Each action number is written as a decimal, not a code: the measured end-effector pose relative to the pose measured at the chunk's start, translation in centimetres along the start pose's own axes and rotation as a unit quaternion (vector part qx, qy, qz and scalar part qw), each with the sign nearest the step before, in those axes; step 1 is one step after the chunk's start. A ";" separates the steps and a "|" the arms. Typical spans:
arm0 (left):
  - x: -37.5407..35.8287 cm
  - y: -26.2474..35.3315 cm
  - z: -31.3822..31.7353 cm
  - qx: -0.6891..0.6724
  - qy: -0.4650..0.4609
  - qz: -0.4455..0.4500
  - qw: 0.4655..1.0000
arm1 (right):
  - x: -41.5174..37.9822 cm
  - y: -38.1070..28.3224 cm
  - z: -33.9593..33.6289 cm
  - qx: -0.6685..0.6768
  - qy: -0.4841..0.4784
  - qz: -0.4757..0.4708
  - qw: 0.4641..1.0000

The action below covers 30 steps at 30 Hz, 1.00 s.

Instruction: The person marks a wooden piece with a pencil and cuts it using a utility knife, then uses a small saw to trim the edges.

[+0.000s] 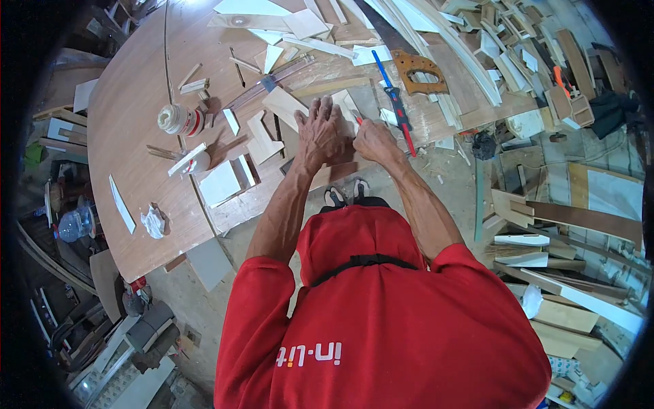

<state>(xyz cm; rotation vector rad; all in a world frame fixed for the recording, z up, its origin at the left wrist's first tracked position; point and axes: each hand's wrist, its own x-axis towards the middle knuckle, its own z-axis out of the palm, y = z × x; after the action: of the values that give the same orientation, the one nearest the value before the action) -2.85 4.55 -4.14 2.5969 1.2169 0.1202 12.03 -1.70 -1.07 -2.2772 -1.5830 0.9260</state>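
My left hand (319, 133) lies flat with its fingers stretched forward over pale wood pieces near the bench's front edge. One light board (285, 107) extends from beside its fingertips. Just to the right, my right hand (377, 143) is closed around a slim red tool (358, 119), mostly hidden in the fist. The tool's front end points at a pale wood strip (347, 102) between the two hands. A notched wood piece (262, 138) lies left of my left hand. Right of my right hand rests a long blue and red tool (395, 99).
A handsaw with a wooden handle (411, 63) lies at the bench's right. Left on the brown tabletop (129, 88) stand a white jar (176, 120) and a crumpled white wad (154, 221). A square (279, 80) lies beyond the hands. Offcuts (306, 24) cover the back; timber (579, 211) fills the right floor.
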 end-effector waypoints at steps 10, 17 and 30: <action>-0.2 0.3 -0.3 0.003 -0.009 -0.002 1.000 | -1.0 1.2 1.2 -0.007 0.048 -0.034 0.998; 0.0 0.0 0.0 0.005 -0.004 -0.008 1.000 | -2.7 2.2 1.6 0.003 0.026 -0.034 0.999; -0.1 -0.2 0.1 -0.020 -0.011 0.001 1.000 | -1.1 1.8 1.1 0.039 0.073 -0.013 0.997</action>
<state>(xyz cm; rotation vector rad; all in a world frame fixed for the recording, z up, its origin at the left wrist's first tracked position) -3.03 4.51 -4.30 2.5595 1.1917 0.1147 12.50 -3.56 -2.51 -2.2105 -1.4859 0.7826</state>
